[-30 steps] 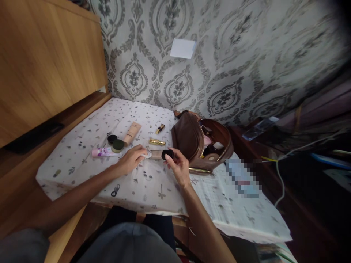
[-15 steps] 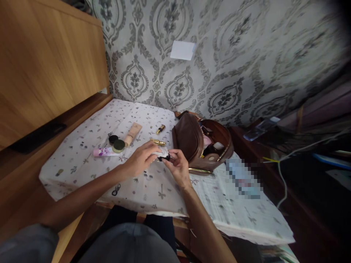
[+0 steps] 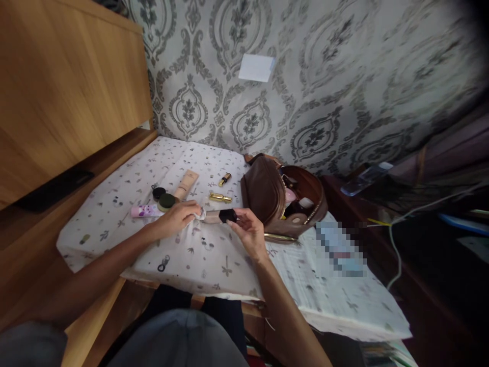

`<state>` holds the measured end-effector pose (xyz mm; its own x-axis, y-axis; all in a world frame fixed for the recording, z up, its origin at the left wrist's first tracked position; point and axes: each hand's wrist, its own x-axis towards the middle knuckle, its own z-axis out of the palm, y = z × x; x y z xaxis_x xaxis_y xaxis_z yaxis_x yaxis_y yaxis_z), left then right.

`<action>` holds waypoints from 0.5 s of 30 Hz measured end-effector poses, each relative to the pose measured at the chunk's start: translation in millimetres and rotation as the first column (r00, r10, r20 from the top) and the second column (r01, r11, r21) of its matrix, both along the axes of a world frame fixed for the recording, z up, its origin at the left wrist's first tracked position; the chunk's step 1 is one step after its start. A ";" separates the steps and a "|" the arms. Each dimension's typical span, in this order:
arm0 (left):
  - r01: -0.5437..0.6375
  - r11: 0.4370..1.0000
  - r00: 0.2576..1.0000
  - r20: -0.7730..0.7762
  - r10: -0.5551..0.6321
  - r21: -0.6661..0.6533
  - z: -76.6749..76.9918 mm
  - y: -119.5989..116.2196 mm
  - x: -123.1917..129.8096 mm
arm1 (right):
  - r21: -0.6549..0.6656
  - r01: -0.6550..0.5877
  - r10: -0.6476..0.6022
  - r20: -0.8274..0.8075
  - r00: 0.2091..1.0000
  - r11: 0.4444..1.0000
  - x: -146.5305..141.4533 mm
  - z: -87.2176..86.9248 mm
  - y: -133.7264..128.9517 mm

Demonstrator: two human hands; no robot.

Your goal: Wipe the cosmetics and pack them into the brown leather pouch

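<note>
Grey patterned wallpaper (image 3: 248,117) backs a table under a printed white cloth (image 3: 229,280), with a wooden cabinet (image 3: 72,76) at the left. Near the front, a bottle (image 3: 213,217) with a black cap (image 3: 228,216) lies sideways between the 2 hands. Closed fingers of the right hand (image 3: 249,229) grip the cap; the left hand (image 3: 179,218) pinches a white wipe (image 3: 200,214) against the other end, though whether the bottle touches the cloth is hard to tell. An open brown bag (image 3: 263,191) crowds the right hand. Just beyond the bottle lie 2 gold lipsticks (image 3: 220,198); a beige tube (image 3: 186,184), black pot (image 3: 158,193), green pot (image 3: 166,202) and pink tube (image 3: 143,210) hem in the left hand.
</note>
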<state>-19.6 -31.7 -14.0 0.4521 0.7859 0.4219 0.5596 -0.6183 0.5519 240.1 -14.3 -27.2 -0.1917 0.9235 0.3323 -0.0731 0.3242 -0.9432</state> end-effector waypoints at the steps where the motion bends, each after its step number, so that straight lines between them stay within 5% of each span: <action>1: -0.011 1.000 1.000 0.004 0.011 -0.023 -3.1 -0.4 -2.7 | 0.008 0.007 -0.007 0.004 1.000 1.000 0.2 0.1 -0.2; 7: -0.042 0.999 0.998 0.049 0.043 -0.022 -11.3 -4.7 -2.3 | -0.043 0.069 -0.065 0.085 0.994 0.997 1.2 2.5 -2.7; 15: -0.023 1.000 0.999 0.031 0.023 -0.002 -3.8 -15.5 1.0 | -0.016 0.117 -0.116 0.038 0.992 0.993 -0.4 3.9 -2.6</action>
<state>-18.6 -47.1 -17.8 0.4207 0.7967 0.4339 0.5562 -0.6043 0.5705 239.7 -16.9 -23.3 -0.0942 0.9462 0.3096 -0.0006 0.3109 -0.9505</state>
